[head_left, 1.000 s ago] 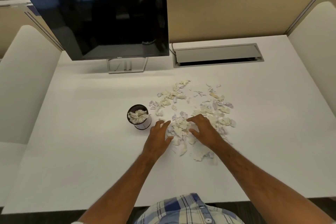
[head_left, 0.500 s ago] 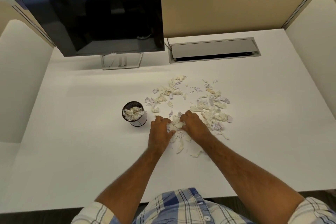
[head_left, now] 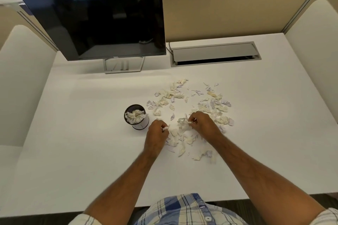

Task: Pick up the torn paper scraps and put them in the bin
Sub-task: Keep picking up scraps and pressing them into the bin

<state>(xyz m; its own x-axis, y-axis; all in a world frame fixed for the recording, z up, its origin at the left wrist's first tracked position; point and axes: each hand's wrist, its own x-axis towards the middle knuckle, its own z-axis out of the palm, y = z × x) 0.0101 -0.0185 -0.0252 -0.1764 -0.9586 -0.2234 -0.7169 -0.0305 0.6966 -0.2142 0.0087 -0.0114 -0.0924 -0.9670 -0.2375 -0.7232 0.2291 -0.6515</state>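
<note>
Torn paper scraps [head_left: 215, 104] lie scattered over the middle of the white desk [head_left: 82, 151], white and cream pieces. A small round black mesh bin [head_left: 136, 117] stands to their left, filled with crumpled scraps up to its rim. My left hand [head_left: 157, 134] is just right of the bin, fingers curled round a few scraps. My right hand [head_left: 202, 124] sits over the near part of the pile and pinches a bunch of scraps between fingers and thumb. More scraps [head_left: 184, 140] lie loose between and below both hands.
A dark monitor [head_left: 95, 20] on a metal stand [head_left: 123, 65] is at the back left. A grey cable hatch [head_left: 215, 54] is set in the desk at the back right. Beige partitions [head_left: 228, 9] wall the desk in.
Both hands went from lying flat on the pile to curling round scraps, drawing them together; they now lift slightly apart with scraps in their fingers.
</note>
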